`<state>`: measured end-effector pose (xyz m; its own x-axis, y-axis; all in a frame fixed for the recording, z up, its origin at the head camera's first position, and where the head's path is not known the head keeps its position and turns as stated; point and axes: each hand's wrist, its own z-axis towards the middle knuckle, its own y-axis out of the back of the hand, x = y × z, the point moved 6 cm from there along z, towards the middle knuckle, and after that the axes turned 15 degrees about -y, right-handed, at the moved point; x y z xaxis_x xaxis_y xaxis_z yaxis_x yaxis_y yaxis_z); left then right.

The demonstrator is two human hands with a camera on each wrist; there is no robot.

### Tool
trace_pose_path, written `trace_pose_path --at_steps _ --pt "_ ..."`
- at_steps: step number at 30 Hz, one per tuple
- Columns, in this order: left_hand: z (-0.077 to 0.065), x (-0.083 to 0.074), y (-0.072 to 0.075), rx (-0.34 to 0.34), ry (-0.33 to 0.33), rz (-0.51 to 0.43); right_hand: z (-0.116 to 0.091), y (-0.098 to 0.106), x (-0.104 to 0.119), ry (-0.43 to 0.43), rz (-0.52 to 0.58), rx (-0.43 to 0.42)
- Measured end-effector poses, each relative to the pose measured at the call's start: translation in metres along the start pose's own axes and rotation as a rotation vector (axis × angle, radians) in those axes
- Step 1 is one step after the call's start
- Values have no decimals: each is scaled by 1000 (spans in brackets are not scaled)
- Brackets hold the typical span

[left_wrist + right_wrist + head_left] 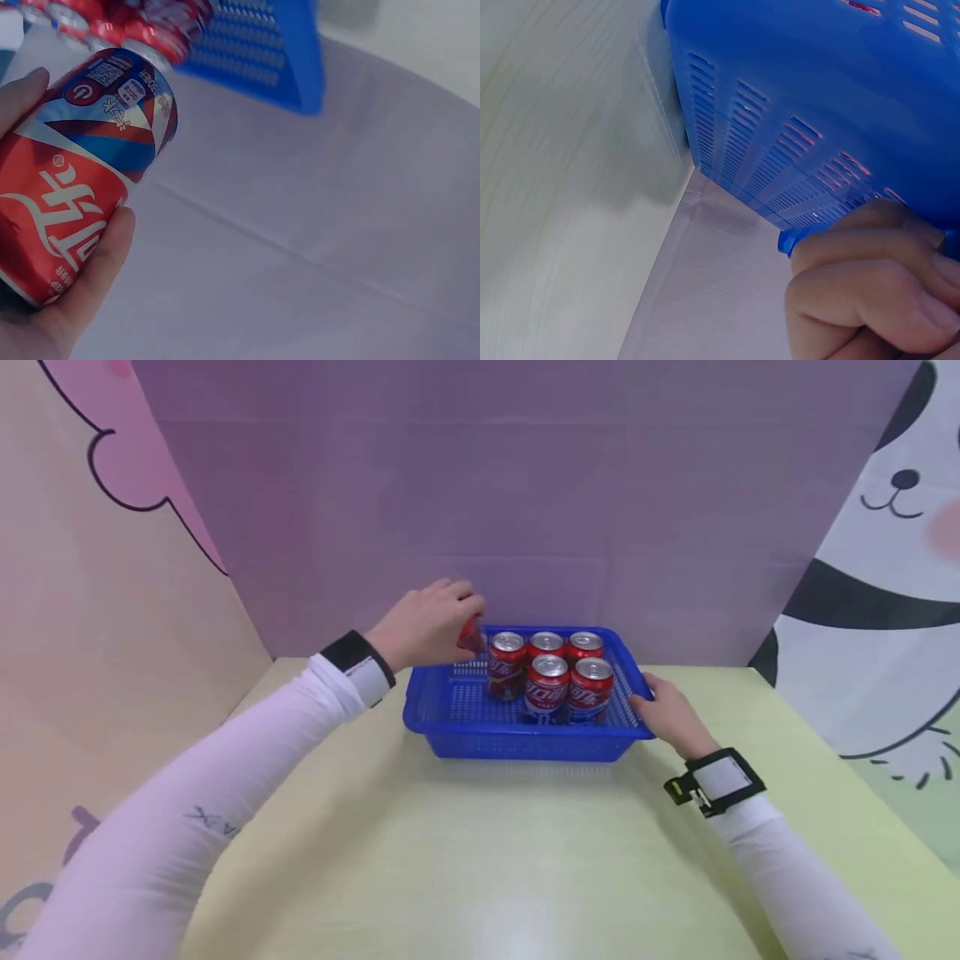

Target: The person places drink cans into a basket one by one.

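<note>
My left hand [429, 625] grips a red soda can [79, 180], its thumb and fingers around the sides. This can is over the left part of a blue plastic basket [525, 745], tilted in the head view and mostly covered by the hand there. Inside the basket several like cans stand upright, among them a front one [546, 687] and a back left one [507, 664], silver tops up. On the basket's right rim my right hand [671, 717] holds on, fingers curled over the edge in the right wrist view [870, 277].
The basket stands on a pale wooden table [495, 852], close to a purple backdrop [480, 493]. A panda-printed panel [892, 635] rises on the right, and a beige printed panel [90, 610] on the left.
</note>
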<state>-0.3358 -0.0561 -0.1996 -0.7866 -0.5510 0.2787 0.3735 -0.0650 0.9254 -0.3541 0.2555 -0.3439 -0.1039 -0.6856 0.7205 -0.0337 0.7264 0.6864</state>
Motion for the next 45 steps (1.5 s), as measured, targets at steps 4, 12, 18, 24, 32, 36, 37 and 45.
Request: trace_pose_path --at_steps 4,12,18,24,32,36,37,45 --pt "27 -12 -23 78 -8 -64 -2 1 -3 -17 0 3" --pt "47 -20 -60 112 53 -189 -5 -2 -1 -7 8 -5" --pt "52 -21 -77 148 104 -197 -4 -2 0 3 15 -8" --pt "55 -27 -89 214 104 -214 -4 -4 -2 -3 9 -14" --pt "60 -33 -95 266 88 -226 -4 -4 -3 -26 14 2" --pt "64 -32 -100 271 90 -232 -6 -4 -3 -19 10 -8" --pt "65 -31 -101 270 93 -235 -6 -4 -3 -16 9 -11" --pt "65 -31 -109 251 123 -184 -7 -6 -3 -7 23 -14"
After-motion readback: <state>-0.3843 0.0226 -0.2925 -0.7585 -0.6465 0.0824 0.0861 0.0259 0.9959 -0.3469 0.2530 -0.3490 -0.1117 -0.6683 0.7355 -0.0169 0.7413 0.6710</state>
